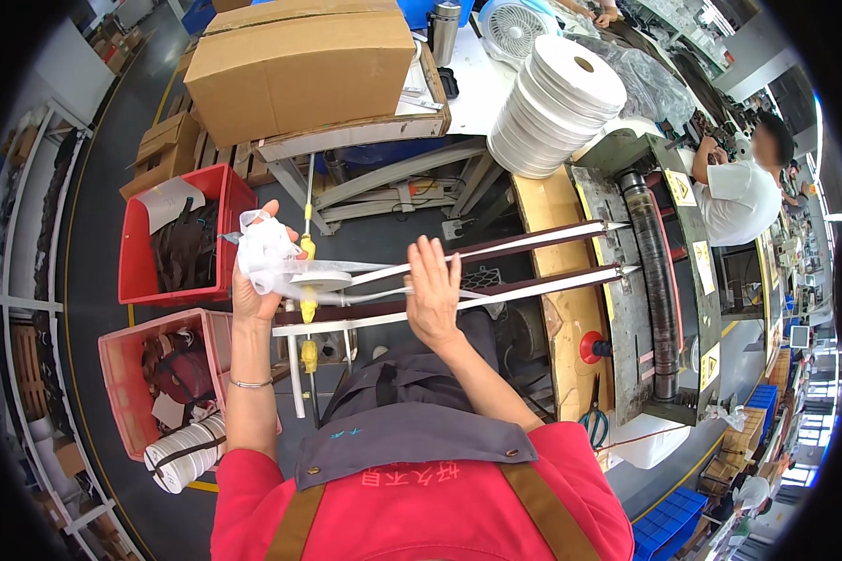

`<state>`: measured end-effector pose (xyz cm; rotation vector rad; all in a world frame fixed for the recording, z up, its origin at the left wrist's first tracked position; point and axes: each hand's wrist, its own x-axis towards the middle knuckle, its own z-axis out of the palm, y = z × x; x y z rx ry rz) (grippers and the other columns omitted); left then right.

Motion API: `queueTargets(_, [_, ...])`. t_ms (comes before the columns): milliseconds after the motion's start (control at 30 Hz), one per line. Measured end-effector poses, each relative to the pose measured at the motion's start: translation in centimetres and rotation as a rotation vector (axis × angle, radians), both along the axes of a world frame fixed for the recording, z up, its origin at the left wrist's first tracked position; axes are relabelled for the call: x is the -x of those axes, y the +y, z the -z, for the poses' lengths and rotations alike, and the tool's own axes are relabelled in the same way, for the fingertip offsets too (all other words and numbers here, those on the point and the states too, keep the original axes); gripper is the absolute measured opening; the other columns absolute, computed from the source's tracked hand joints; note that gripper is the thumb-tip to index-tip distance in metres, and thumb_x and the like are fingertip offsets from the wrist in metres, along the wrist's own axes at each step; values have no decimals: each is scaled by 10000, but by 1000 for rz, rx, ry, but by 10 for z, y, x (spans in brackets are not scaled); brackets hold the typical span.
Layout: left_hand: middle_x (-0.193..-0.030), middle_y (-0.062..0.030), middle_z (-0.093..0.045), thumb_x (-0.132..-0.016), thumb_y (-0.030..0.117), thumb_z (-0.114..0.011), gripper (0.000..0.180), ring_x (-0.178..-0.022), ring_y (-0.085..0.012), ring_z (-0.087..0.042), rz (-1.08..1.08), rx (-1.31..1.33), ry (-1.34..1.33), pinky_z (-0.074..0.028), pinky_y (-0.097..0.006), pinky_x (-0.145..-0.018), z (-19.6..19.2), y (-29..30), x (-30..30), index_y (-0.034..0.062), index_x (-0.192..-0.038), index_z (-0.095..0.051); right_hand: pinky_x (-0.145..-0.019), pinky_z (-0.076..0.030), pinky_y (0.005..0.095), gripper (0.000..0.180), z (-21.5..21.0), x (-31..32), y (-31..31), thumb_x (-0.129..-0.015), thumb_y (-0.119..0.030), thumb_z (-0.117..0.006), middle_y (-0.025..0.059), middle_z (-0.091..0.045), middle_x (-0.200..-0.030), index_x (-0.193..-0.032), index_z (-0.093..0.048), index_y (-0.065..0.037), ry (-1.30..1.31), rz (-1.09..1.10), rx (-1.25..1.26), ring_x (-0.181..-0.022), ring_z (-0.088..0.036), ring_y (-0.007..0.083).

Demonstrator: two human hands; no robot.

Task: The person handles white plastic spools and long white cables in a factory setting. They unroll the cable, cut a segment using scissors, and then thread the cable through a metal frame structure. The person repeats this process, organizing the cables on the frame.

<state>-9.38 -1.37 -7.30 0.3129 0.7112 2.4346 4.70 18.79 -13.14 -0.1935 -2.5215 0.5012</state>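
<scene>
My left hand (255, 292) is closed around a loose, crumpled bundle of thin white tape (269, 245). From that bundle, pale strands run right toward my right hand (430, 294), which is held flat with its fingers stretched out. Two long dark strips (515, 245) faced with white tape reach from the roller machine (647, 280) toward me, one above the other. My right hand lies over or beside them; whether it touches them I cannot tell. Between my hands sits a flat white disc (323, 280) beside a metal rod with yellow fittings (308, 304).
Left stand a red crate (133, 252) of dark pieces and a pink crate (122, 393). A cardboard box (299, 84) sits on the far bench. Stacked white tape rolls (557, 107) rise beside the machine. Blue-handled scissors (593, 423) lie near its board. A person (739, 192) works beyond.
</scene>
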Motion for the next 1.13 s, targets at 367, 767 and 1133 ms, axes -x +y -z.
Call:
queueTargets(367, [-992,-163,-554,-784,220,-622,656,-839,-269,-589,42,-2,77,-510,-364,-740,-9,2,-6,31,-1309,-278,-1008,-187,491,447,-23,21,-27,-790,-73,-501,179,-364,-1307,-1226,-430,-11,82,-198,122,-1232,-321,330])
queueTargets(767, [-838,-172,-581,-778,266,-618,546,-735,-260,-604,123,177,226,-503,-341,-710,-28,6,-23,-58,-1163,-408,-657,-436,385,418,-38,48,-39,-749,-83,-518,92,-573,-788,-1157,-454,-17,-81,-364,131,-720,-569,244])
queueTargets(1133, [-668,-170,-584,-612,85,-577,141,-670,-324,-591,543,1650,1774,-447,-406,-619,-36,29,-62,47,-747,-598,-544,-468,430,243,-54,55,-26,-727,-182,-512,188,-597,-627,-869,-500,16,-463,-589,24,-603,-608,340])
